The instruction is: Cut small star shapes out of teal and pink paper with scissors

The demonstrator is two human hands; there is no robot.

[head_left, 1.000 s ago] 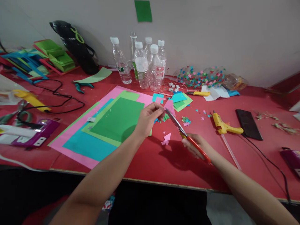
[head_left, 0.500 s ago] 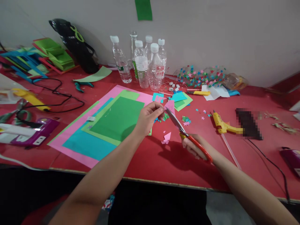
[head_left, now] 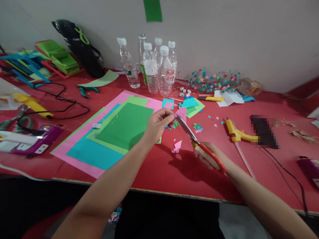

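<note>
My left hand (head_left: 160, 122) is closed in a pinch, thumb against fingers, on a small piece of pink paper mostly hidden by the fingertips. Just to its right are the blade tips of the scissors (head_left: 185, 127), which look nearly closed. My right hand (head_left: 205, 156) is wrapped round their red handles, above the table. Behind the blades shows a larger pink paper piece (head_left: 182, 113) with faint drawn lines. Pink scraps (head_left: 177, 146) lie below the blades. Small paper stars (head_left: 198, 127) are heaped beyond them, partly behind my left hand.
Stacked coloured sheets (head_left: 127, 127) lie left on the red table (head_left: 159, 176). Several plastic bottles (head_left: 151, 68) stand at the back, near a star-covered bottle (head_left: 214, 80). A yellow glue gun (head_left: 233, 131) with a cord lies right; a yellow cutter (head_left: 214, 99) lies behind.
Both hands and the scissors stay in almost the same place. The larger pink paper behind the blades appears very slightly shifted to the right.
</note>
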